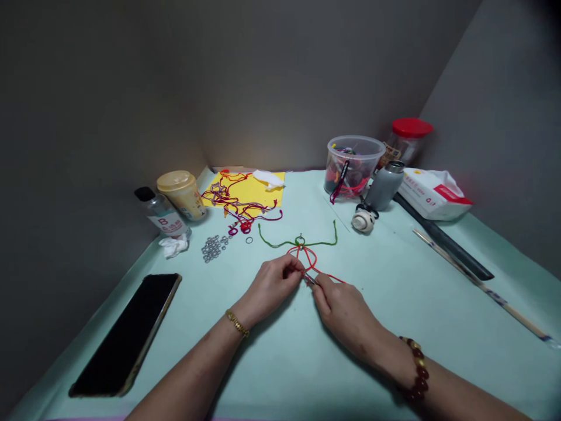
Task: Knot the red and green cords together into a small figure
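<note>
Red cord [312, 255] lies in loops at the middle of the table, joined at its top to a green cord [280, 244] and a small ring [300, 240]. Pinched in the fingertips of my left hand [276, 279] is the lower part of the red cord. My right hand [344, 301] is closed around a small slim metal tool [310, 279], whose tip meets the cord beside my left fingertips. Its exact kind is hidden by my fingers. One red cord end runs out to the right, above my right hand.
A phone [129, 336] lies at left, near small metal rings [212, 249], a bottle [164, 216] and a lidded cup [184, 196]. Knotted cords lie on yellow paper [258, 196]. At right stand a clear tub [353, 166], grey flask [385, 186], tissue pack [432, 193] and sticks [473, 278].
</note>
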A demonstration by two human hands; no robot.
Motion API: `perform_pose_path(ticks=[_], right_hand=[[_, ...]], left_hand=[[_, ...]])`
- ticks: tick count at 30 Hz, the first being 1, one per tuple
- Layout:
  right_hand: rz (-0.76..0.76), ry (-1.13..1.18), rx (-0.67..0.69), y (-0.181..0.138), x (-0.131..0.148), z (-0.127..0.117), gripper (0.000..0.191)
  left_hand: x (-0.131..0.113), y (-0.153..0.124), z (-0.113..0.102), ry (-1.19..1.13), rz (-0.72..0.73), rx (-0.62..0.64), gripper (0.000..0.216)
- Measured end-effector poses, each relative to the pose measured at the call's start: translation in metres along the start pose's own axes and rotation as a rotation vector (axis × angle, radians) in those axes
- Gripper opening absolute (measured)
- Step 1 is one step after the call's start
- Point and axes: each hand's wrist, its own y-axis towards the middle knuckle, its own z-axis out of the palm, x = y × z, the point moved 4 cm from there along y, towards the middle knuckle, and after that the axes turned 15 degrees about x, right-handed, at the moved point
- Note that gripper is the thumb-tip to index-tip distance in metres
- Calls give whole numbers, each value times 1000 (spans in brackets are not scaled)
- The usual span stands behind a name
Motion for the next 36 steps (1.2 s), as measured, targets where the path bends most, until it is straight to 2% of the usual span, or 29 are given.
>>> perform_pose_path(ticks=[21, 27, 30, 32, 34, 36], right_hand=[[33, -191, -33, 1, 4, 4, 18], [0, -190, -71, -14, 9, 0, 20], [-55, -79, -157, -30, -8, -14, 24], [-81, -27, -259, -42, -33, -27, 28], [0, -25, -377, -55, -70, -40, 31], [95, -96, -406, -65, -108, -46, 32]], left_hand=[[3, 0, 1, -6, 21, -1, 11], [3, -2, 0, -30, 56, 15, 15], [0, -3, 0, -19, 76, 37, 18], [-2, -3, 0, -12, 88, 53, 20], [-3, -3, -1, -4, 91, 69, 20], [-5, -3, -1, 3, 89, 81, 19]])
